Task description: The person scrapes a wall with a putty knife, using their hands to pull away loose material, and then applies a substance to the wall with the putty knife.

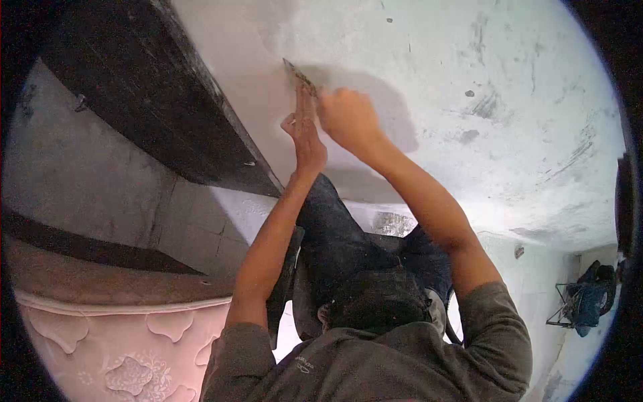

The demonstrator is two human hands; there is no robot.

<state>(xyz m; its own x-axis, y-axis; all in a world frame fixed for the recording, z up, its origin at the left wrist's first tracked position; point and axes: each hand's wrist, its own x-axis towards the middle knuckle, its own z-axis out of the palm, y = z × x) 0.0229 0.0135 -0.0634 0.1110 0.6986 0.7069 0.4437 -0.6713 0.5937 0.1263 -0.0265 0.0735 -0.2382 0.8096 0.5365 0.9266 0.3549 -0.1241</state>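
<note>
My right hand (pixel 348 117) is closed around the handle of a putty knife (pixel 301 77), whose thin, smeared blade points up and left against a pale wall (pixel 429 60). Just below the blade, my left hand (pixel 309 144) has its fingers stretched out along the wall, with the tips at or touching the blade; the exact contact is hard to make out. The thumb of that hand is bent out to the side. Around both hands the wall has a darker grey area, partly shadow.
A dark wooden board or frame (pixel 154 100) runs diagonally left of my hands. Lower left lies a pink quilted mattress (pixel 161 348). The wall has dark scuffs and small pits. At far right hangs a dark bundle (pixel 589 298). My legs (pixel 335 228) are beneath my arms.
</note>
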